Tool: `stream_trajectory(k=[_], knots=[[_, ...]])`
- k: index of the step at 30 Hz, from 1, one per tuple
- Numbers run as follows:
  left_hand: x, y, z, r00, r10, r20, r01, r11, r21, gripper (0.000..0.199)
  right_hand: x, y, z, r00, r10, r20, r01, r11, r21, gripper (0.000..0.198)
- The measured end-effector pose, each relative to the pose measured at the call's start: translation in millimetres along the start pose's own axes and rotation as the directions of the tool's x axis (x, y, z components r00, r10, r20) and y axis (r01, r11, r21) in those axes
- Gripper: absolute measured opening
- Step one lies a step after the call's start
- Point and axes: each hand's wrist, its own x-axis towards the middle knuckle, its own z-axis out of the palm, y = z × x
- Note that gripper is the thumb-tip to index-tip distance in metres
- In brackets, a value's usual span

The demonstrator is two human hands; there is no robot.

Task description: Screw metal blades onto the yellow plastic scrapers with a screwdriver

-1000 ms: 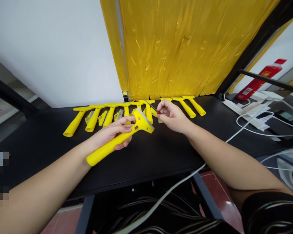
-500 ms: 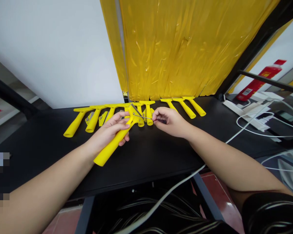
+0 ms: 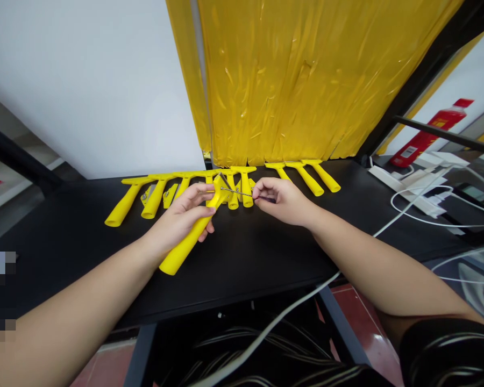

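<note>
Yellow scraper (image 3: 185,244) gripped in left hand (image 3: 180,214); right hand (image 3: 282,200) pinches thin screwdriver (image 3: 239,192), tip at scraper's head. Yellow handles (image 3: 124,206) line the black bench (image 3: 266,258).

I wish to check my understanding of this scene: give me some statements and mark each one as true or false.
1. The left hand holds a yellow tool. True.
2. The right hand holds nothing. False: it holds a screwdriver with a thin metal shaft.
3. The shaft reaches to the head of the yellow tool. True.
4. The red bottle is on the left side of the picture. False: it is on the right.
5. On the black table lie other yellow tools. True.
</note>
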Motion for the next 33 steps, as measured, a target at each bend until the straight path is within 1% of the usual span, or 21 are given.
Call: stream_trajectory(k=[3,6,10,14,18,22,24,27,28,31,33], knots=[[0,-7,-2,0.994,0.106,-0.013,-0.104,0.988,0.110,0.044,0,-2,0,0.999,0.038,0.009,-0.039,0.997,0.062,0.011],[-1,-12,-5,0.988,0.155,-0.024,-0.147,0.971,0.187,0.046,2,-4,-1,0.995,0.098,0.013,-0.099,0.988,0.117,0.014],[-1,-13,-7,0.987,0.152,-0.045,-0.136,0.958,0.251,0.051,4,-3,-1,0.985,0.169,0.023,-0.171,0.969,0.177,0.015],[-1,-13,-7,0.986,0.158,-0.055,-0.136,0.949,0.286,0.048,3,0,3,0.981,0.184,0.057,-0.192,0.960,0.206,0.020],[-2,-11,-5,0.982,0.169,-0.080,-0.137,0.942,0.306,0.049,0,5,6,0.987,0.153,0.052,-0.159,0.977,0.141,0.032],[-2,-9,-4,0.982,0.168,-0.086,-0.134,0.941,0.310,0.051,1,9,4,0.980,0.200,0.012,-0.201,0.977,0.077,0.034],[-2,-9,-5,0.982,0.169,-0.087,-0.134,0.942,0.309,0.050,3,10,3,0.973,0.225,0.047,-0.228,0.972,0.059,0.036],[-3,-9,-5,0.981,0.174,-0.084,-0.140,0.941,0.309,0.049,4,8,2,0.965,0.233,0.117,-0.241,0.968,0.063,0.048],[-4,-8,-4,0.981,0.177,-0.080,-0.145,0.940,0.310,0.050,4,7,2,0.966,0.227,0.122,-0.237,0.968,0.078,0.049],[-5,-7,-3,0.980,0.184,-0.083,-0.149,0.938,0.314,0.053,3,4,3,0.973,0.210,0.095,-0.222,0.963,0.150,0.032],[-5,-6,-3,0.979,0.185,-0.088,-0.148,0.935,0.321,0.054,2,3,3,0.969,0.229,0.091,-0.242,0.952,0.189,0.036]])
